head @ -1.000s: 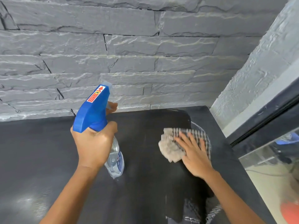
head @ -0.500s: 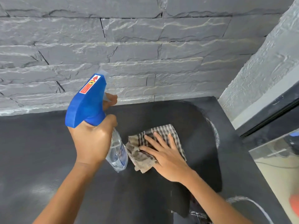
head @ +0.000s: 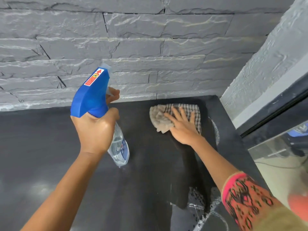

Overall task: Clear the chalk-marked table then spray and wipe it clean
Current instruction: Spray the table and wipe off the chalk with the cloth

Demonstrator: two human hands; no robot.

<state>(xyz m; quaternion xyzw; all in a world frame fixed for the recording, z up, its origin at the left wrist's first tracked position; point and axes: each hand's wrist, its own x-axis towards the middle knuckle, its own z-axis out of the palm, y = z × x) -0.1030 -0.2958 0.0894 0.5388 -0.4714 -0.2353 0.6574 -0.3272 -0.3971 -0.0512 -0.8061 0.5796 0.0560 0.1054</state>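
Grey stone wall (head: 150,47) backs the black table (head: 50,147), which runs into a corner at the far right. Half a second ago the cloth (head: 191,112) lay mid-table beside the bottle (head: 119,147); now the right hand (head: 181,129), fingers flat and spread, has pushed it out to that far corner, so wiping is under way in back-and-forth strokes. The left hand (head: 96,130) grips the bottle's neck, a finger on the trigger, holding it above the table. The cloth sits near the wall and just beside a chalk arc (head: 215,129) by the right edge. More chalk (head: 200,205) shows at the near right. Open room lies leftward and toward the person; the wall and the right edge hem the stroke.
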